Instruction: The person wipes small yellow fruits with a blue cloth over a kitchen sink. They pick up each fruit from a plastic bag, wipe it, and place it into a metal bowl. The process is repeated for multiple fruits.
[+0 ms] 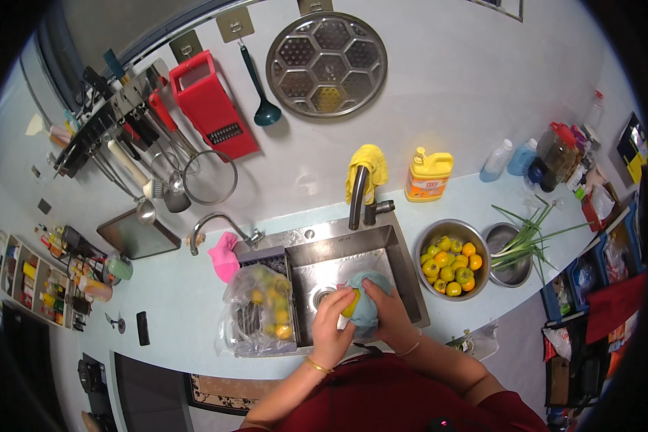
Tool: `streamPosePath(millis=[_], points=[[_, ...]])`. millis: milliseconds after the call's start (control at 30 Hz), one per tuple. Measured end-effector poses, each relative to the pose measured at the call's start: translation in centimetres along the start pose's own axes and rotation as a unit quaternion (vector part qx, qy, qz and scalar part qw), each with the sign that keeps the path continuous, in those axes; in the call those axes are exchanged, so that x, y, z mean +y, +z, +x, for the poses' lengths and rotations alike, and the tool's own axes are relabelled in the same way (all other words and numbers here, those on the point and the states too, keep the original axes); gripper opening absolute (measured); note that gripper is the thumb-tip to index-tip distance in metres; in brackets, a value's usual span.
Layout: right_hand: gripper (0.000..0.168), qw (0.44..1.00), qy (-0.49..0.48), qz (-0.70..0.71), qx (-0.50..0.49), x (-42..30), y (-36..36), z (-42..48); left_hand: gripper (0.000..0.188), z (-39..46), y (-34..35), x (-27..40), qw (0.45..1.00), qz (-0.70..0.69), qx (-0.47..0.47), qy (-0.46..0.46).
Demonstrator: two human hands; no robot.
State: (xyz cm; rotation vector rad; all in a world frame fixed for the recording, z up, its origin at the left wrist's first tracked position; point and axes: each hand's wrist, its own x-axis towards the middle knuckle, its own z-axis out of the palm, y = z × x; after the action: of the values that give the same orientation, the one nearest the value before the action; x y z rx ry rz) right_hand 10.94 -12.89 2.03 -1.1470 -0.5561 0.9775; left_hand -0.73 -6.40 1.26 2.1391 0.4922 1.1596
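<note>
Over the front of the stainless steel sink [351, 264], my left hand [330, 324] grips a yellow-green persimmon [351, 305]. My right hand [391, 310] holds a light blue cloth [366, 313] wrapped against the fruit's right side. To the right stands a metal bowl [421, 270] full of green and orange persimmons [453, 264]. On the sink's left side, a clear plastic bag [237, 324] with more persimmons [281, 313] inside rests on a grey rack [287, 264]. The side of the fruit under the cloth is hidden.
A dark faucet [357, 200] with a yellow cloth [375, 162] rises behind the sink. Green onions [524, 237] lie across a smaller metal bowl [510, 275] at right. A yellow detergent jug [429, 178] stands by the wall; a pink cloth [225, 259] and a phone [142, 328] lie left.
</note>
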Motion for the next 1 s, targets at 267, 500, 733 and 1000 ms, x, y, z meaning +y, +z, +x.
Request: streamPosePath(millis=[267, 500, 733, 1000], points=[[0.034, 0.959, 0.144, 0.216, -0.117, 0.8, -1.0, -0.2, 0.049, 0.3, -1.0, -1.7, 0.997, -0.067, -0.035, -0.019], [0.028, 0.904, 0.274, 0.308, -0.118, -0.6, -1.6, 0.4, 0.043, 0.6, -1.4, -1.1, 0.987, -0.075, -0.102, 0.095], [0.038, 0.971, 0.097, 0.212, -0.06, 3.8, -2.1, 2.1, 0.057, 0.0, 0.1, -1.2, 0.957, -0.276, -0.035, -0.075], [0.052, 0.965, -0.025, 0.161, -0.204, 0.9, -1.4, 1.2, 0.055, 0.4, -0.3, -0.5, 0.954, -0.227, 0.046, -0.191]])
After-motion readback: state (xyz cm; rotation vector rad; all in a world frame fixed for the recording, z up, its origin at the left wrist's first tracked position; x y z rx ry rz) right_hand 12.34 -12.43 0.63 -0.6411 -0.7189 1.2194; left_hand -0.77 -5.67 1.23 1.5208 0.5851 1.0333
